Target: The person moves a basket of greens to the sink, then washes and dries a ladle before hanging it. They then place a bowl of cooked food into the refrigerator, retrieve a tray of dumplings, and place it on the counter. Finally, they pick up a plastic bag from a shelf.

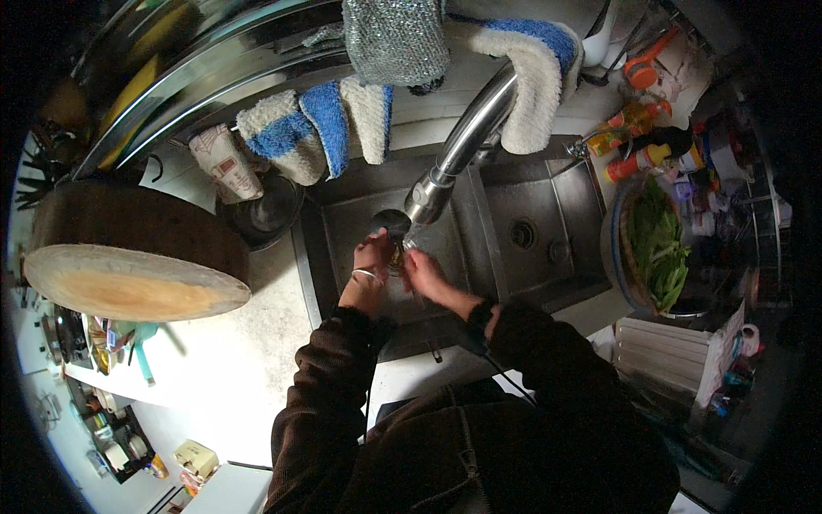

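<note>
Both my hands are over the left basin of a stainless steel sink (347,205), below the head of a metal faucet (429,196). Water runs from the faucet beside my fingers. My left hand (374,254), with a white band at the wrist, holds a dark round object (390,222); its exact kind cannot be told. My right hand (422,273) is blurred and close to the left one, just right of the stream. Whether its fingers hold anything cannot be made out.
Blue and white cloths (282,138) and a silvery mesh cloth (398,42) hang behind the sink. A thick round wooden block (138,283) stands at the left near a dark pan (270,212). Leafy greens (658,247) fill a bowl at the right, near bottles (636,160).
</note>
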Action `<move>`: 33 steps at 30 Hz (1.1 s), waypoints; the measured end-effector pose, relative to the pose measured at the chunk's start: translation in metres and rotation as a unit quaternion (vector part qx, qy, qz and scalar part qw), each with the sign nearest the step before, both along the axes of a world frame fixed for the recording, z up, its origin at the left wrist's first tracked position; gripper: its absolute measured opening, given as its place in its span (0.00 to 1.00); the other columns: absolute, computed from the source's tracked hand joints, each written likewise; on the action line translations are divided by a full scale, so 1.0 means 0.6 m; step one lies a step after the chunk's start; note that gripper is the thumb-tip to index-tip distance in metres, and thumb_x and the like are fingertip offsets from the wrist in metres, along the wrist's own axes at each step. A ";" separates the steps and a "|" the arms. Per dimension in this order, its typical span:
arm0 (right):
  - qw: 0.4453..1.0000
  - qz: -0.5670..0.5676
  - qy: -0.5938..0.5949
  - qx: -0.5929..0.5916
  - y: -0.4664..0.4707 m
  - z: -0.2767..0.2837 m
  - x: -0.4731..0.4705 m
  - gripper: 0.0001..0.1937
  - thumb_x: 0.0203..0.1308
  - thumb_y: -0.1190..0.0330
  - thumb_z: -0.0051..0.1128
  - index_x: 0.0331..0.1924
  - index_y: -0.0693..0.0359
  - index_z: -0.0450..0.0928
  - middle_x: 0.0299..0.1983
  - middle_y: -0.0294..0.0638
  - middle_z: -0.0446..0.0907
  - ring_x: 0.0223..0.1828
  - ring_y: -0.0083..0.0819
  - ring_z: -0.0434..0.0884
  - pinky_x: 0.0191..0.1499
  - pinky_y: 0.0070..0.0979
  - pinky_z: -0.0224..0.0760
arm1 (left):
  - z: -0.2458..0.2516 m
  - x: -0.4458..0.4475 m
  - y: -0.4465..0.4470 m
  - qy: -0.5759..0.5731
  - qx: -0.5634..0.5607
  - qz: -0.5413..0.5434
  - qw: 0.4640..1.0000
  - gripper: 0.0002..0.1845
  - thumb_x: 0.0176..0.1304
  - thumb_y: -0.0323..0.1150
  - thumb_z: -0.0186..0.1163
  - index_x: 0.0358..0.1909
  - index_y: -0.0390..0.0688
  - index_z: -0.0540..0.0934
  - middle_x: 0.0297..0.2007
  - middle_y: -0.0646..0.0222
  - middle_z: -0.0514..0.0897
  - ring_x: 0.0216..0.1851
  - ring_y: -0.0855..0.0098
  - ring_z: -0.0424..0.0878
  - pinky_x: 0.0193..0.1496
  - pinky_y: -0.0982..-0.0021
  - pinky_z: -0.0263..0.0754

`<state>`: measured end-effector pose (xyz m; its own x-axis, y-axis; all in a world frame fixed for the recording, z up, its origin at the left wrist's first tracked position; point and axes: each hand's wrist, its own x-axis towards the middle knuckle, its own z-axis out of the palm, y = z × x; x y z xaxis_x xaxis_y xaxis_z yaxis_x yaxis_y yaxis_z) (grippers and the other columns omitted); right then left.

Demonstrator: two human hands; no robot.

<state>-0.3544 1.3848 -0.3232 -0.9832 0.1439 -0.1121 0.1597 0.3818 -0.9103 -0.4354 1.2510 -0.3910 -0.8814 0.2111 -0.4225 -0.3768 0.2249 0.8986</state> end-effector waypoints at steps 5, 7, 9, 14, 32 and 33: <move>0.937 0.021 -0.194 -0.290 0.012 0.056 0.128 0.08 0.69 0.67 0.43 0.37 0.63 0.70 0.22 0.36 0.72 0.21 0.24 0.74 0.20 0.26 0.68 | 0.039 -0.025 0.004 0.059 0.052 0.032 0.996 0.21 0.68 0.47 0.46 0.32 0.40 0.78 0.34 0.55 0.82 0.38 0.55 0.81 0.38 0.59 0.74; 0.944 -0.018 -0.207 -0.257 0.018 0.068 0.141 0.10 0.69 0.65 0.45 0.37 0.63 0.71 0.22 0.37 0.72 0.20 0.25 0.72 0.22 0.27 0.67 | 0.064 -0.004 0.035 0.070 -0.146 -0.037 0.986 0.18 0.67 0.45 0.50 0.41 0.39 0.75 0.32 0.57 0.81 0.35 0.58 0.81 0.37 0.60 0.75; 0.982 -0.029 -0.109 -0.152 0.026 0.070 0.134 0.11 0.68 0.63 0.46 0.36 0.64 0.72 0.21 0.38 0.71 0.20 0.26 0.70 0.24 0.28 0.66 | 0.084 0.026 0.070 -0.066 0.063 0.066 0.994 0.18 0.66 0.42 0.54 0.49 0.38 0.70 0.31 0.60 0.79 0.32 0.61 0.80 0.36 0.61 0.76; 0.998 -0.018 -0.012 0.063 0.059 0.061 0.119 0.15 0.67 0.59 0.49 0.32 0.64 0.72 0.19 0.40 0.67 0.21 0.28 0.66 0.27 0.31 0.62 | 0.086 0.053 0.137 -0.120 0.231 0.152 0.953 0.15 0.64 0.35 0.55 0.45 0.34 0.67 0.27 0.63 0.74 0.21 0.67 0.77 0.24 0.63 0.79; 0.884 -0.009 -0.310 -0.351 0.134 0.156 0.195 0.10 0.71 0.61 0.42 0.43 0.58 0.69 0.18 0.29 0.62 0.15 0.18 0.60 0.16 0.21 0.56 | 0.041 0.080 0.149 -0.218 0.366 0.100 0.899 0.16 0.66 0.37 0.56 0.50 0.38 0.71 0.43 0.60 0.80 0.41 0.62 0.80 0.46 0.61 0.78; 0.894 -0.007 -0.298 -0.333 0.135 0.159 0.197 0.10 0.71 0.61 0.41 0.45 0.58 0.70 0.18 0.29 0.62 0.15 0.18 0.60 0.16 0.21 0.56 | 0.046 0.076 0.142 -0.185 0.355 0.090 0.912 0.17 0.64 0.36 0.58 0.51 0.40 0.70 0.43 0.60 0.80 0.40 0.62 0.80 0.44 0.62 0.79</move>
<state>-0.2362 1.4661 -0.2277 -0.7188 -0.1379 -0.6815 0.6931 -0.2201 -0.6865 -0.3899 1.3362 -0.3632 -0.7535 0.4127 -0.5119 -0.6574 -0.4592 0.5974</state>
